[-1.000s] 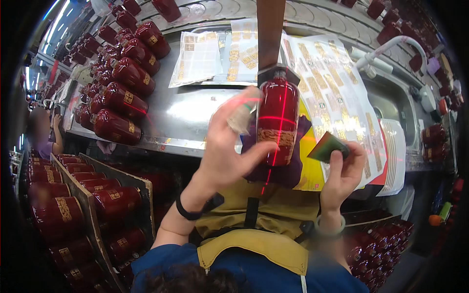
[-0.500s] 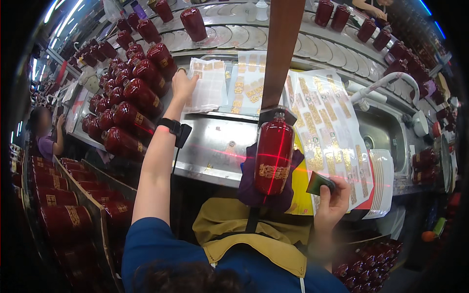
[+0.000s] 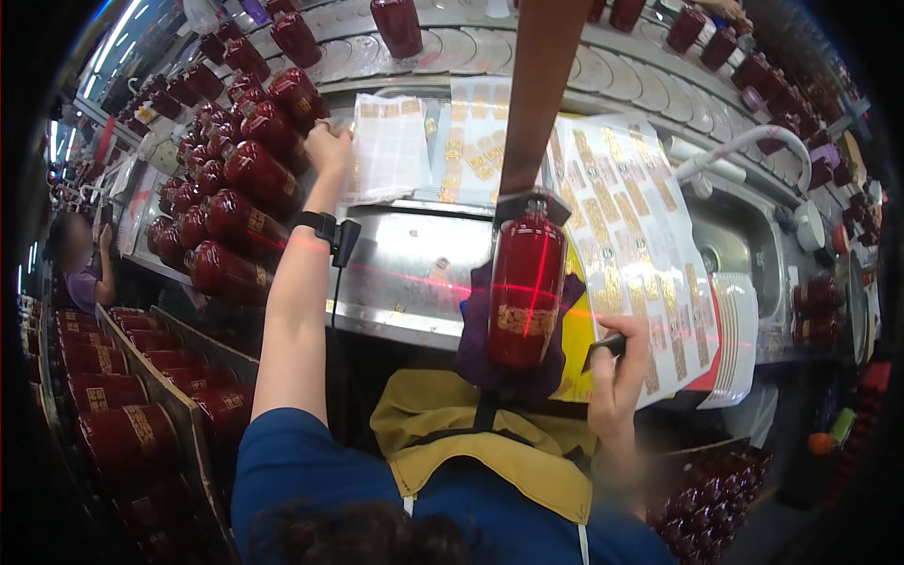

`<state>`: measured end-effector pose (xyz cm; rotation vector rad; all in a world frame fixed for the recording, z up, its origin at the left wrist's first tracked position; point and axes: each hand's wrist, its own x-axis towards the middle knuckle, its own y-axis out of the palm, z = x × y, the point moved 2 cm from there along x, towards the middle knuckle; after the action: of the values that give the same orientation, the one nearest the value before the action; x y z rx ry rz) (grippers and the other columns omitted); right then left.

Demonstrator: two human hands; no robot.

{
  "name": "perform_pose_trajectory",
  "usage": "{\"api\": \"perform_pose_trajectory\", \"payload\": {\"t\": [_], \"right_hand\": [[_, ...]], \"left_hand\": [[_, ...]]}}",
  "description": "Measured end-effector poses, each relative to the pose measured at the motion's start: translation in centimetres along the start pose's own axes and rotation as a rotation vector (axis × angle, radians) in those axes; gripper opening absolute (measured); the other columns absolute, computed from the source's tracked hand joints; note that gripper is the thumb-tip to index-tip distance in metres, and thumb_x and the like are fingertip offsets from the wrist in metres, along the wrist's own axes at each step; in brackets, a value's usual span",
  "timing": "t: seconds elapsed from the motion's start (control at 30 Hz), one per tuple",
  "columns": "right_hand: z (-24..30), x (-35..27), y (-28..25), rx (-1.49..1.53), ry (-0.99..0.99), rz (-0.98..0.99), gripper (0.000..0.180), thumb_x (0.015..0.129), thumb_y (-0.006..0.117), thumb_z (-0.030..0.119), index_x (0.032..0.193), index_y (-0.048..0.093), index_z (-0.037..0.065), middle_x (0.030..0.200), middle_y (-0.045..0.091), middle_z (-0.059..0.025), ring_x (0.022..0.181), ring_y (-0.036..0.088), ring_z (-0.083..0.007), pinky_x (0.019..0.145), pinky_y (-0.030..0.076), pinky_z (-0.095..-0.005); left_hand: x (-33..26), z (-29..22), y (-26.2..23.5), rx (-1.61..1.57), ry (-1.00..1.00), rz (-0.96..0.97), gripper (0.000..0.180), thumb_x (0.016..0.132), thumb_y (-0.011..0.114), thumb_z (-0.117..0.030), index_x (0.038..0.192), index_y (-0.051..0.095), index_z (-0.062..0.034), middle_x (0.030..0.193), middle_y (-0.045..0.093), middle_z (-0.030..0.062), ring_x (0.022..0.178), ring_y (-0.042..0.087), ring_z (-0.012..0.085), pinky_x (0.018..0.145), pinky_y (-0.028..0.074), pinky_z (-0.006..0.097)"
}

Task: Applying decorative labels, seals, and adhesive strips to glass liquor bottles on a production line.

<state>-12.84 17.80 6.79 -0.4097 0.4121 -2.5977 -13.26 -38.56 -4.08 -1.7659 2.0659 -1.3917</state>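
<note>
Pinching dark tool (image 3: 610, 346) (right fingers (image 3: 631, 327) curled)

Beyond the right hand (image 3: 617, 377), rightward: sink (image 3: 765, 250), tap (image 3: 767, 134) and white bowl (image 3: 807, 229). Far left of the left hand (image 3: 327, 151): a co-worker (image 3: 83, 287).

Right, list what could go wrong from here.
The left hand is close to the crowded red bottles; a brush might topple one. The bottle on the purple cloth has neither hand on it and could shift if bumped. The dark tool in the right hand is near gold-patterned sheets and might scuff them.
</note>
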Motion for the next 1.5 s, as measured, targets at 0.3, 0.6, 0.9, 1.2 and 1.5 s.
{"api": "perform_pose_trajectory", "payload": {"t": [0.3,0.6,0.9,1.2,1.5], "right_hand": [[1.3,0.1,5.2,-0.590,-0.785,0.285,0.033,0.073,0.067,0.017,0.105,0.073,0.014,0.086,0.052,-0.0026,0.074,0.054,-0.0197,0.063,0.043,-0.0327],[-4.0,-2.6,4.4,-0.368,-0.624,-0.025,0.045,0.069,0.077,0.003,0.113,0.067,0.004,0.090,0.062,-0.0064,0.078,0.062,-0.0266,0.067,0.049,-0.0390],[-4.0,-2.1,3.7,-0.279,-0.250,0.042,0.045,0.078,0.083,0.011,0.116,0.063,0.003,0.089,0.063,-0.0127,0.078,0.064,-0.0318,0.070,0.051,-0.0407],[-1.1,3.9,3.7,-0.033,-0.082,-0.083,0.043,0.089,0.078,0.015,0.125,0.059,0.001,0.085,0.058,-0.0061,0.072,0.054,-0.0151,0.067,0.045,-0.0287],[-2.7,6.3,6.5,0.322,0.322,0.032,0.068,0.093,0.077,0.026,0.145,0.044,-0.003,0.081,0.051,0.0003,0.070,0.048,-0.0072,0.062,0.042,-0.0243]], "left_hand": [[-7.0,-12.8,-9.0,-0.583,0.217,0.112,0.043,0.090,0.074,-0.002,0.132,0.065,-0.0003,0.104,0.076,0.0097,0.091,0.071,0.0111,0.081,0.057,0.024],[-16.3,-18.6,-12.7,-0.608,0.348,0.485,0.050,0.093,0.068,0.003,0.142,0.057,0.0004,0.101,0.072,0.0057,0.092,0.067,0.0087,0.086,0.053,0.025],[-20.6,-22.5,-14.9,-0.812,0.360,1.121,0.063,0.090,0.068,0.006,0.149,0.047,0.0006,0.104,0.073,0.0067,0.091,0.067,0.0122,0.087,0.053,0.029],[-21.0,-22.6,-12.4,-0.710,0.617,0.885,0.091,0.072,0.087,-0.006,0.152,0.046,-0.0067,0.138,0.056,0.0127,0.116,0.057,0.0238,0.099,0.050,0.036],[-25.3,-21.1,-11.6,-1.092,-0.156,0.967,0.077,0.098,0.068,-0.010,0.160,0.023,0.0003,0.153,0.044,0.0183,0.139,0.046,0.0227,0.117,0.036,0.039]]}}
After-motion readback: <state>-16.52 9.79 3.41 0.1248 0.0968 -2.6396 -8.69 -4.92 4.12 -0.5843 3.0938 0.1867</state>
